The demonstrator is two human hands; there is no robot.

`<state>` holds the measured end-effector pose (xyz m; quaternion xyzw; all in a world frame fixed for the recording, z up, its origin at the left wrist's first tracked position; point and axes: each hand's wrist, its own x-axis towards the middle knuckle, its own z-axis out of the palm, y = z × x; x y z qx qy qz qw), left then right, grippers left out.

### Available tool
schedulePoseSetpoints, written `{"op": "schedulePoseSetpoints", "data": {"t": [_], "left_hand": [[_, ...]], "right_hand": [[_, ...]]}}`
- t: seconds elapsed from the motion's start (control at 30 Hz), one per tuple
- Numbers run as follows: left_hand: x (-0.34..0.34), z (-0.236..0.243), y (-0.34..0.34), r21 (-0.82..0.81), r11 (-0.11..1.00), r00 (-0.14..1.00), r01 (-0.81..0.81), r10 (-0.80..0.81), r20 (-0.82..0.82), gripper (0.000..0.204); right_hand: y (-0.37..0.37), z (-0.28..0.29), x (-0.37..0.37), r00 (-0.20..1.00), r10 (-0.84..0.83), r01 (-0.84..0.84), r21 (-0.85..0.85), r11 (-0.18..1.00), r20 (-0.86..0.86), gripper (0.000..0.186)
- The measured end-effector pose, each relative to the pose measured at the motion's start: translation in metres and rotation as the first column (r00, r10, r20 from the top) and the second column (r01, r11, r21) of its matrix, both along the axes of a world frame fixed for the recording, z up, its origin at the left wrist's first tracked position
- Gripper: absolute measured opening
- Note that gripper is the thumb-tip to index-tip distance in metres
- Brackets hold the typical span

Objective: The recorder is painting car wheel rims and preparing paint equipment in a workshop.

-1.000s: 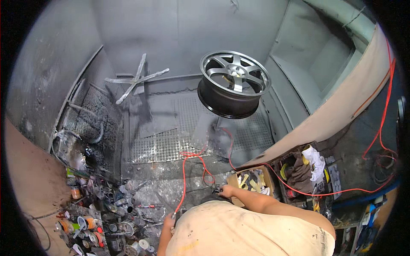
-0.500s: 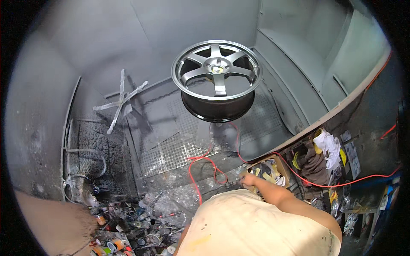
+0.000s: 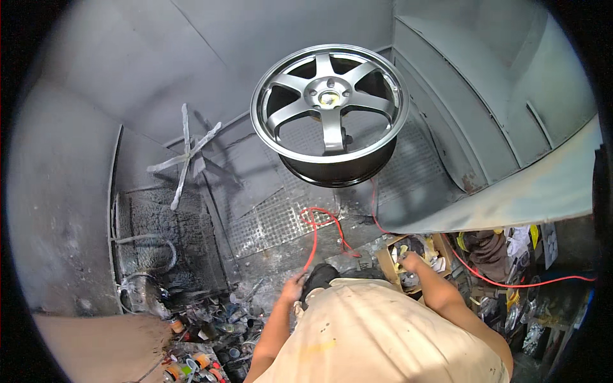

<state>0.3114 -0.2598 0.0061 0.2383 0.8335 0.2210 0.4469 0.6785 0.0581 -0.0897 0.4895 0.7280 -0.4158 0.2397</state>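
1. The room is a booth with smooth grey walls (image 3: 268, 45), smudged darker in places, over a dirty floor (image 3: 262, 263) partly covered by a perforated metal plate (image 3: 271, 220).
2. Nearest, a pale cloth shirt (image 3: 370, 338) lies in soft folds, with dark specks and a yellow smear.
3. The left hand (image 3: 292, 289) has its fingers closed on the end of a thin red hose (image 3: 311, 252), which rises from the grip and loops on the floor ahead.
4. The right hand (image 3: 410, 260) is over an open cardboard box (image 3: 385, 263) of crumpled pale and yellowish scraps; whether its fingers are apart or together I cannot tell.
5. Right of the box are a wrinkled brown cloth (image 3: 483, 249) and a white one (image 3: 517, 239).
6. At lower left sits a jumble of paint-stained cups and tins (image 3: 201, 362).
7. Beyond it stands a dark, shaggy panel (image 3: 171, 223), a curved pipe (image 3: 163, 240) across it.
8. Farther off, a round wheel (image 3: 331, 131) faces up: six satin-grey spokes, shiny lip, glossy black barrel.
9. Left of the wheel is a crusted, whitish cross-shaped stand (image 3: 186, 155).
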Motion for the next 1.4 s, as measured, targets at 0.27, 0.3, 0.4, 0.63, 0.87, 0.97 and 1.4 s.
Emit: {"op": "schedulePoseSetpoints", "data": {"t": [0.27,0.3,0.4,0.63,0.87,0.97,1.4], "left_hand": [[-0.080,-0.113,-0.027,0.021,0.997,0.973,-0.073,0.067,0.219,0.041],[-0.098,-0.103,-0.014,0.020,0.997,0.971,-0.071,0.065,0.231,0.041],[-0.155,-0.076,0.025,-0.143,0.931,0.923,0.336,-0.295,0.249,0.050],[-0.282,-0.138,0.037,0.014,0.998,0.978,0.058,-0.060,0.202,0.075],[-0.321,-0.101,0.094,-0.131,0.959,0.965,0.251,-0.259,-0.047,0.064],[-0.329,-0.112,0.101,-0.176,0.934,0.942,0.309,-0.326,-0.077,0.055],[-0.335,-0.110,0.148,-0.118,0.821,0.827,0.558,-0.562,-0.005,0.070]], "right_hand": [[-0.019,-0.011,-0.034,0.992,-0.120,0.121,0.021,0.992,-0.038,0.051],[-0.025,-0.009,-0.043,0.982,-0.186,0.186,-0.018,0.982,-0.028,0.048],[-0.042,-0.023,-0.043,0.970,-0.241,0.241,-0.005,0.971,-0.023,0.046],[-0.021,0.026,-0.150,0.967,-0.229,0.235,0.039,0.971,-0.107,0.041],[-0.029,0.034,-0.215,0.719,-0.654,0.597,-0.272,0.755,-0.237,0.045],[-0.042,0.107,-0.250,0.837,-0.517,0.519,-0.037,0.854,-0.181,0.038],[-0.120,-0.015,-0.139,0.879,-0.474,0.476,0.092,0.875,-0.039,0.033]]}}
